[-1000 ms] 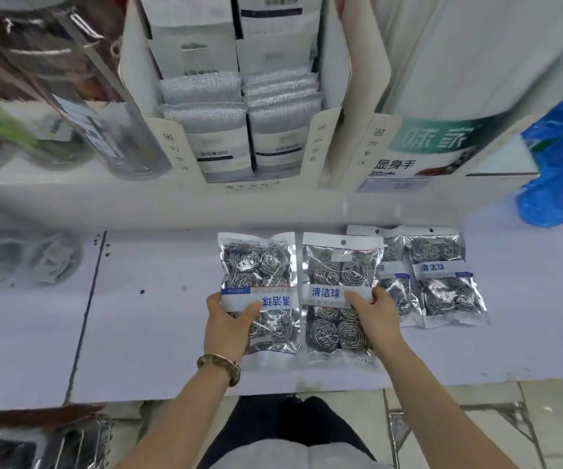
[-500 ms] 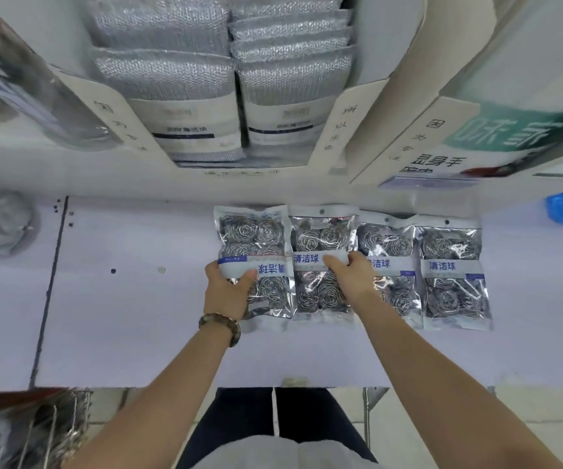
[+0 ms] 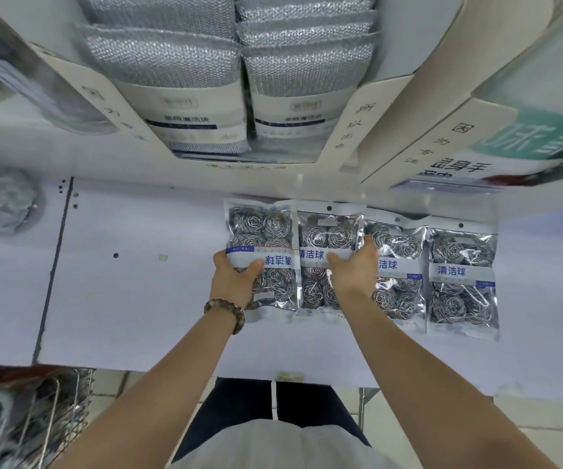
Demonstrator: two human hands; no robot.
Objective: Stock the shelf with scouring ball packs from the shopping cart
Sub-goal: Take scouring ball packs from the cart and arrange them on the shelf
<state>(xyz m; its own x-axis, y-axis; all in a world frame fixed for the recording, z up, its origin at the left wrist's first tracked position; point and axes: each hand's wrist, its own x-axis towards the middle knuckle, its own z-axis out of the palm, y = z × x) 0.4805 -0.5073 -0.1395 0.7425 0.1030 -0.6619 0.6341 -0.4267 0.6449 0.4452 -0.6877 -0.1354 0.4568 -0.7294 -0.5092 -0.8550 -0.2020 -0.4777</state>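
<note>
Clear packs of steel scouring balls (image 3: 461, 275) on white shelf (image 3: 138, 292).
Leftmost pack (image 3: 261, 228) is clamped in left grip (image 3: 236, 282), next pack (image 3: 327, 235) in right grip (image 3: 354, 275).

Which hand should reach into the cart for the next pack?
Left, probably: the cart is at lower left, that arm's side, and the right hand would cross the body. The left hand must first release the leftmost pack; the right hand grips the second pack.
</note>
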